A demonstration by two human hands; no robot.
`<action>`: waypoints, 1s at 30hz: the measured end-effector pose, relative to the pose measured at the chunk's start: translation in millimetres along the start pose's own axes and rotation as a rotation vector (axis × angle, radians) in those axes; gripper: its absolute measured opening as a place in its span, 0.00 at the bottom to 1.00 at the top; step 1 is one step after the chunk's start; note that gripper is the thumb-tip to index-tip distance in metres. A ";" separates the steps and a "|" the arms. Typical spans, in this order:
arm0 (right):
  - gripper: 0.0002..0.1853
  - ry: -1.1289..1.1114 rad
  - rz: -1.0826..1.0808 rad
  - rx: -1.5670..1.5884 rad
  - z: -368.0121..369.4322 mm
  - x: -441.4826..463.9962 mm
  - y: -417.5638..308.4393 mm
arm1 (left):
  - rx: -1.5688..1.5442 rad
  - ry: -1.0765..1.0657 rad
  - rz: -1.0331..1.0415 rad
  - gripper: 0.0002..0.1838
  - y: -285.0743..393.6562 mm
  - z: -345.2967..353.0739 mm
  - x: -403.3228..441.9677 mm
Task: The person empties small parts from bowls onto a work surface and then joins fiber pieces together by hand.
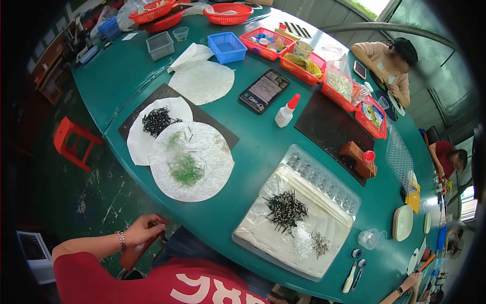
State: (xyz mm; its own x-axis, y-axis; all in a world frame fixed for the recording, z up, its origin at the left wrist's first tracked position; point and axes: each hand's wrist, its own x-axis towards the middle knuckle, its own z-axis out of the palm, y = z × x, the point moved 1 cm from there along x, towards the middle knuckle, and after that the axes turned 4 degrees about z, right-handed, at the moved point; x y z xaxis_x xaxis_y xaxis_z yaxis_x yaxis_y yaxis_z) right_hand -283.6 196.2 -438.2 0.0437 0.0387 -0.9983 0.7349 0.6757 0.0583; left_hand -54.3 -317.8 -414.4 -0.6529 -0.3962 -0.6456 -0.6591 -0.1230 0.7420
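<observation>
One big green table (253, 147) fills the view, and we go down from there. The clear molded tray (324, 177) lies near its close edge, cream cloth (253, 235) spread over part of it. Past the tray there's a dark board (324, 121) with a wooden block (354, 154) at one end. Over to the left, a second board (163, 91) sits partly under two round white pads: the front pad (217, 157), on the table near its edge, overlaps the back pad (137, 144). And here's the left hand (144, 230), below the table edge, fingers bent and drawn together over the chair's armrest (132, 255). The right hand is out of view, so its grip I cannot tell. A phone (264, 90) lies lit, screen up; just beside it stands a white bottle (284, 116), red-capped. Now the small stuff: black pieces (287, 209) heaped on the cloth, green strands (186, 171) loose on the front pad, white bits (302, 241) beside that black heap.
</observation>
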 end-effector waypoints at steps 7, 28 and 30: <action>0.33 -0.013 -0.020 -0.004 -11.2 12.9 -37.8 | -0.112 0.131 0.006 0.09 -1.8 5.0 -6.4; 0.30 -0.404 0.045 0.800 -94.2 79.8 -1.0 | -0.059 0.285 0.446 0.16 18.2 31.1 52.1; 0.30 -0.523 0.152 1.006 -100.5 87.9 15.2 | -0.091 0.144 0.258 0.14 19.9 21.4 46.5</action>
State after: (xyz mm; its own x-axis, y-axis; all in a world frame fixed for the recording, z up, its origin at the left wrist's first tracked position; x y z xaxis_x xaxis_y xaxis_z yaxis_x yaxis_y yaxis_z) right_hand -336.6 283.9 -525.2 0.2817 -0.4008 -0.8718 0.8962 -0.2147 0.3882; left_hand -105.8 -319.1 -433.5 -0.7304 -0.5493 -0.4060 -0.4376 -0.0801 0.8956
